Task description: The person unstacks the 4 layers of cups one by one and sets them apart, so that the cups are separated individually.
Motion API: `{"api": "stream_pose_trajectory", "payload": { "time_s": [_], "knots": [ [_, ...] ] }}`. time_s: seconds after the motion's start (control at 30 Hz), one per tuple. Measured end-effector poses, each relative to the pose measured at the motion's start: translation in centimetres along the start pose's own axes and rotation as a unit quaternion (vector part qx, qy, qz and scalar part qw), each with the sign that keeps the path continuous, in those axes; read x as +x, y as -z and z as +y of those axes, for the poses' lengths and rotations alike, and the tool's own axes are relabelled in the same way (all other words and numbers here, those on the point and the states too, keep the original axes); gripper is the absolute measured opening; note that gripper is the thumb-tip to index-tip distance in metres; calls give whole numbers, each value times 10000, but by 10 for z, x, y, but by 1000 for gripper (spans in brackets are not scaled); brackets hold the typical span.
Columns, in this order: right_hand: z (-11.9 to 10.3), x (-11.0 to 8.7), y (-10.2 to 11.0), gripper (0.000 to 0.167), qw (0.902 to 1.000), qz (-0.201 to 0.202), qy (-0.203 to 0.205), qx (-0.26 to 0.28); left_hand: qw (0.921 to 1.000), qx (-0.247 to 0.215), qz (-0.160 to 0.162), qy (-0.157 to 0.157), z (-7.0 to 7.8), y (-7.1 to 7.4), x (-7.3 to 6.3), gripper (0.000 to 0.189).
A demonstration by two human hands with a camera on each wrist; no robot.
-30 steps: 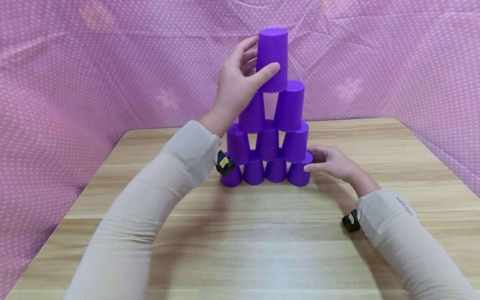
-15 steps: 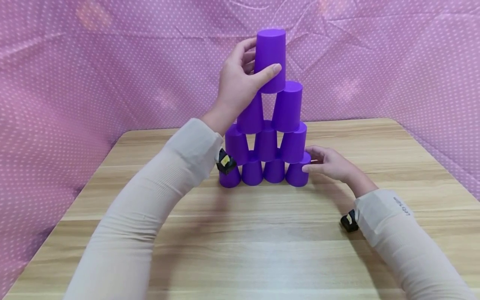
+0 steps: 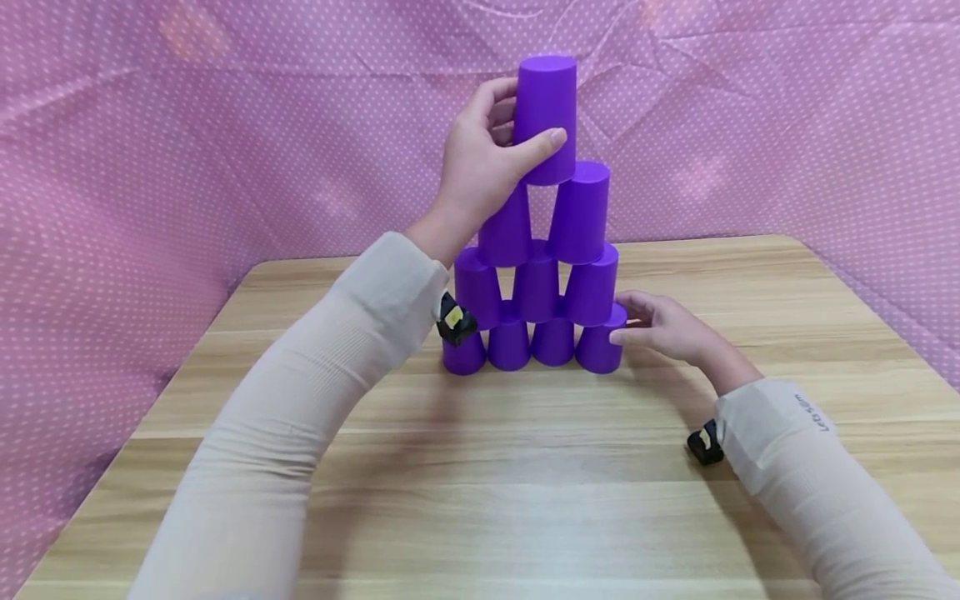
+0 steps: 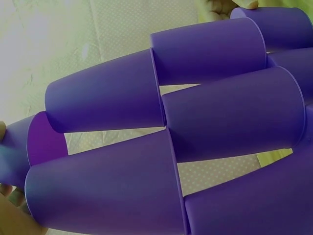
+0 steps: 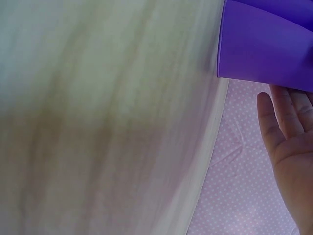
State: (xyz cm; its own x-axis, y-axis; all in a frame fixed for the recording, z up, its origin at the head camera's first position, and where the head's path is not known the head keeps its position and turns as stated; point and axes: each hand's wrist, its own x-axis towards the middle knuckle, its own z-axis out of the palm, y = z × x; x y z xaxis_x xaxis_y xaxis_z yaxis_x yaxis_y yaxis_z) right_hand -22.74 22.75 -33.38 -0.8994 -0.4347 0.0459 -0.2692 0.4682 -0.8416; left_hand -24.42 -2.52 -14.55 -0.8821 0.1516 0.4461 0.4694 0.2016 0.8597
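Purple cups stand upside down in a pyramid: several at the base, then three, then two. In the head view my left hand grips the top cup, thumb in front and fingers behind its left side. That cup sits over the gap between the two third-row cups, the right one in plain sight. From the left wrist the top cup shows its hollow inside; whether it rests on those below I cannot tell. My right hand touches the base row's right-hand cup with its thumb, fingers fairly straight, fingertips hidden behind.
The wooden table extends in front of the pyramid and to both sides. Pink dotted cloth hangs behind and at the sides. Small black cameras sit on both wrists; the left one overlaps the pyramid's lower left in the head view.
The whole head view shifts slightly left, then back right. Both hands stay in practically the same place against the pyramid, and the top cup remains in my left hand.
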Motion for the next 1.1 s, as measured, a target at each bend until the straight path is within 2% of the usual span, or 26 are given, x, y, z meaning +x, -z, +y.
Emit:
{"api": "stream_pose_trajectory", "payload": {
  "time_s": [0.27, 0.57, 0.87, 1.1],
  "knots": [
    [-1, 0, 1, 54, 10000, -9, -17, -33, 9996, 41, 275, 15, 5, -1, 1, 63],
    [-2, 0, 3, 54, 10000, -70, -2, -53, 9981, 175, 591, 4, 11, 6, 4, 62],
    [-1, 0, 4, 54, 9999, -88, 6, -69, 9945, 23, 1037, 123, 15, 27, 0, 56],
    [0, 1, 2, 54, 9999, -75, 76, -21, 9932, -67, 1147, 171, 10, 46, 1, 56]
  ]
}}
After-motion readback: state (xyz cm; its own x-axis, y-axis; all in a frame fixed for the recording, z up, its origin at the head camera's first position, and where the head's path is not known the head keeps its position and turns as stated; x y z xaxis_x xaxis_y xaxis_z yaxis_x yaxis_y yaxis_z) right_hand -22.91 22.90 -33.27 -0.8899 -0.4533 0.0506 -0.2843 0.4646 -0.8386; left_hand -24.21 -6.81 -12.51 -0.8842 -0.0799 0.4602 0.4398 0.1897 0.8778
